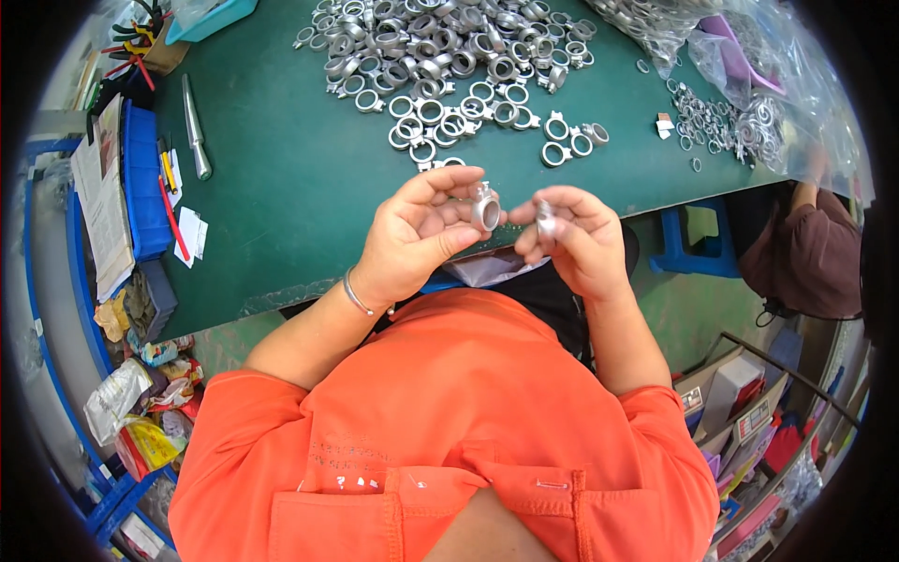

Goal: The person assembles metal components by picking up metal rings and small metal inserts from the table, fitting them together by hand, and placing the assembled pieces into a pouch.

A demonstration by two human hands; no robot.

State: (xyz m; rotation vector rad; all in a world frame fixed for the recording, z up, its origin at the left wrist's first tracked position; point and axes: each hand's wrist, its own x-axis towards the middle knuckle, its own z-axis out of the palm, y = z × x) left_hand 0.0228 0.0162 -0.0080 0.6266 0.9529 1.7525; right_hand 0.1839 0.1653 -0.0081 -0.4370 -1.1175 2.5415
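The left hand [412,234] pinches a silver metal ring [485,212] between closed fingers above the green bench [281,187]. It seems stiff, light and smooth, best held by its rim. The right hand [576,239] grips a smaller metal piece [545,221].

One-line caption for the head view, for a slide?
Left hand holds silver metal ring clamp; right hand pinches small silver part.
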